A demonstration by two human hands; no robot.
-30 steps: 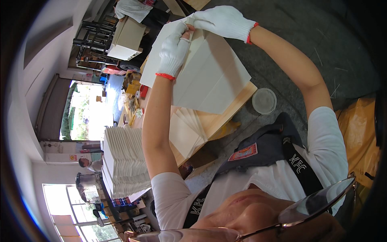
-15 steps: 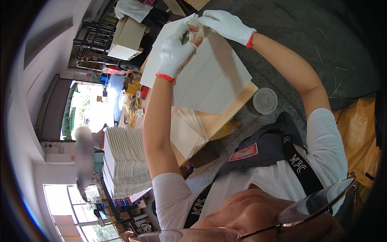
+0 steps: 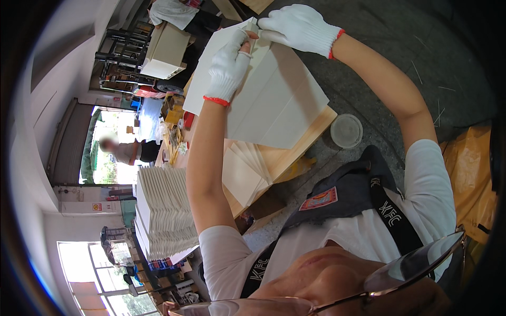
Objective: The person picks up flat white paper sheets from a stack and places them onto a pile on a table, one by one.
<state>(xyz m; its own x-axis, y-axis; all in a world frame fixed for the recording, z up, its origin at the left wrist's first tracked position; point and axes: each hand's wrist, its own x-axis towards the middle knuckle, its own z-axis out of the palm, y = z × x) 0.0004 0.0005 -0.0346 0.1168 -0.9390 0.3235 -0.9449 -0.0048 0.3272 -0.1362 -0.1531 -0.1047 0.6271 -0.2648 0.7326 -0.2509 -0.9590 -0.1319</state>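
Observation:
A large white board [image 3: 274, 100] with long crease lines lies over a wooden tabletop [image 3: 311, 134] in front of me. My left hand [image 3: 227, 67], in a white knit glove with bare thumb and fingertip, pinches a narrow pale strip [image 3: 254, 38] at the board's far end. My right hand [image 3: 301, 30], gloved in white with a red cuff, has its fingers bent together against the same strip from the right. Its fingertips are partly hidden, so its hold is hard to make out. Several loose thin white sheets [image 3: 245, 174] lie fanned on the near part of the table.
A tall stack of folded white boards [image 3: 164, 210] stands to the left. Beside the table, a round translucent tub [image 3: 346, 131] sits on the dark floor. A yellow-orange sheet [image 3: 466, 168] hangs at the right. One person [image 3: 176, 15] is at the far end, another [image 3: 126, 151] by the doorway.
The loose bunched material between my hands has flattened to a narrow strip. My right hand has shifted slightly right and up. At the left, a blurred person near the stack is gone; someone stands by the doorway.

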